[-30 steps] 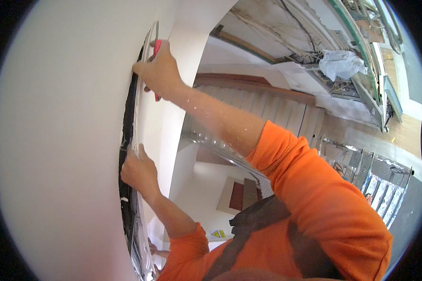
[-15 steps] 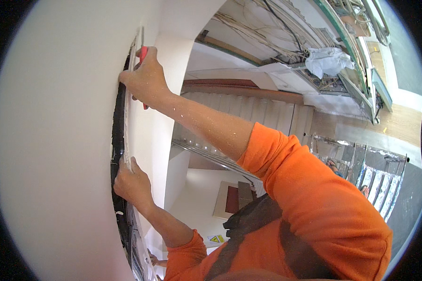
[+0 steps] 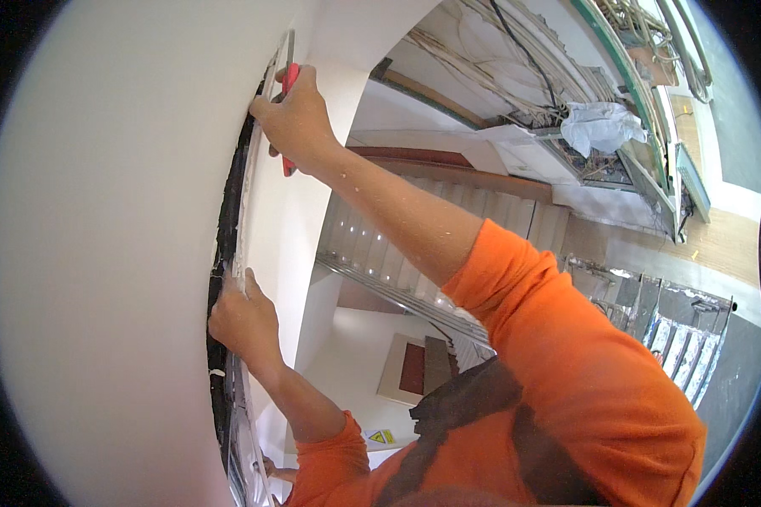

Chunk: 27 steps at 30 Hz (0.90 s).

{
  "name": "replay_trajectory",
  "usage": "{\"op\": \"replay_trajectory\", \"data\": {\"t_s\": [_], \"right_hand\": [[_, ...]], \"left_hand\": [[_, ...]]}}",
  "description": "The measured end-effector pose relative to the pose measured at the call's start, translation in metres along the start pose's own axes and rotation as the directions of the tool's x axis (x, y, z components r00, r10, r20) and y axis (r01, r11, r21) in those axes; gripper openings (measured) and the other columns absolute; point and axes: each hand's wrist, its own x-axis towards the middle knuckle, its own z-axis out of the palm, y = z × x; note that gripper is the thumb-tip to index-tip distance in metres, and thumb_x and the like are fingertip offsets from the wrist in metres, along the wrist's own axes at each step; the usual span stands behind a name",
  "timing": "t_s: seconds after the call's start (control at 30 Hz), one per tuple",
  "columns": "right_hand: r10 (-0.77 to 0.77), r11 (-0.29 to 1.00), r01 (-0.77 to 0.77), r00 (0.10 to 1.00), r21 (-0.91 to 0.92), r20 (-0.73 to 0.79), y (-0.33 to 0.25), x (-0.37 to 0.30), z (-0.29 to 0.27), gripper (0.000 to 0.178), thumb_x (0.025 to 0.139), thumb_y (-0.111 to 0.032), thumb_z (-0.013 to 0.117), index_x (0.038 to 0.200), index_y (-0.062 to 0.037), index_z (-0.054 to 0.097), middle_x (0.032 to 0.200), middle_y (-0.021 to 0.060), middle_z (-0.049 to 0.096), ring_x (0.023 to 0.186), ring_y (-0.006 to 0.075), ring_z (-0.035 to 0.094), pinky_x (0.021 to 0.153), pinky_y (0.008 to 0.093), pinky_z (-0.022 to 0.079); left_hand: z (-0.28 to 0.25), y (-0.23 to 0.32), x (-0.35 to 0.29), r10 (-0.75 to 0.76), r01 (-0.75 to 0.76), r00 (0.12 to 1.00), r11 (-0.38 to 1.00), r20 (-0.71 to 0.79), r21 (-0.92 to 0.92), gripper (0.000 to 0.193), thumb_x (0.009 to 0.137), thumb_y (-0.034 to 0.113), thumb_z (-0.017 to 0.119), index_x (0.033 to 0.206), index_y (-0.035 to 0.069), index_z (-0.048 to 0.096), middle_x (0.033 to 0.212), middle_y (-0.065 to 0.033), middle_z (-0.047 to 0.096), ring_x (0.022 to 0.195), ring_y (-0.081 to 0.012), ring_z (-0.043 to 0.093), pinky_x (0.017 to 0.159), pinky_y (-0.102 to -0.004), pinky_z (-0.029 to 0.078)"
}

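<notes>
A long black gap (image 3: 232, 198) runs down the white wall panel (image 3: 118, 253), with a thin white strip (image 3: 243, 194) along its right side. Higher up, my right hand (image 3: 303, 122) is closed around a red-handled tool (image 3: 291, 80). A thin grey blade sticks up from its handle, lying along the strip's top end; the tool's exact kind is unclear. Lower down, my left hand (image 3: 247, 325) grips the strip, thumb and forefinger at its edge, other fingers curled over the gap.
Behind my arms are a metal ladder-like platform (image 3: 685, 338), an opened panel full of loose cables (image 3: 499, 59) and a crumpled white cloth (image 3: 600, 127). A yellow warning sign (image 3: 379, 437) is below. Part of another hand (image 3: 275, 470) shows near the bottom; whose it is, I cannot tell.
My right hand and the red-handled tool have risen and shifted right in the picture. The view has tilted a little. My left hand stays on the strip, slightly shifted right.
</notes>
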Motion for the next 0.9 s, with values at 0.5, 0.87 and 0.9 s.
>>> {"op": "replay_trajectory", "data": {"t_s": [0.5, 0.87, 0.9], "right_hand": [[0.137, 0.861, -0.208, 0.974, 0.465, 0.182, -0.016, 0.052, -0.05, 0.018, 0.104, -0.017, 0.047, 0.116, -0.0034, 0.047, 0.076, 0.0027, 0.046, 0.054, 0.0153, 0.045, 0.05, 0.0396, 0.047], [0.154, 0.899, -0.239, 0.957, 0.368, 0.245, -0.03, 0.041, -0.045, 0.011, 0.103, -0.015, 0.047, 0.107, -0.0051, 0.044, 0.073, 0.0018, 0.043, 0.053, 0.0138, 0.042, 0.049, 0.0382, 0.048], [0.168, 0.892, -0.254, 0.954, 0.374, 0.247, -0.03, 0.044, -0.046, 0.01, 0.103, -0.014, 0.048, 0.106, -0.0056, 0.044, 0.072, 0.0017, 0.043, 0.053, 0.0135, 0.042, 0.049, 0.0381, 0.048]], "left_hand": [[0.005, 0.007, -0.006, -0.059, 0.062, 0.995, 0.997, -0.087, 0.039, 0.031, 0.096, 0.026, 0.065, 0.113, 0.001, 0.075, 0.093, -0.0256, 0.074, 0.082, -0.0458, 0.071, 0.074, -0.0545, 0.053], [0.005, 0.007, -0.007, -0.088, 0.089, 0.994, 0.996, -0.065, 0.015, 0.032, 0.096, 0.026, 0.065, 0.114, 0.002, 0.074, 0.094, -0.026, 0.074, 0.085, -0.0463, 0.07, 0.076, -0.0552, 0.053], [0.003, 0.009, -0.007, -0.085, 0.086, 0.994, 0.996, -0.074, 0.01, 0.032, 0.096, 0.026, 0.065, 0.114, 0.002, 0.074, 0.094, -0.026, 0.074, 0.085, -0.0463, 0.07, 0.076, -0.0554, 0.053]]}}
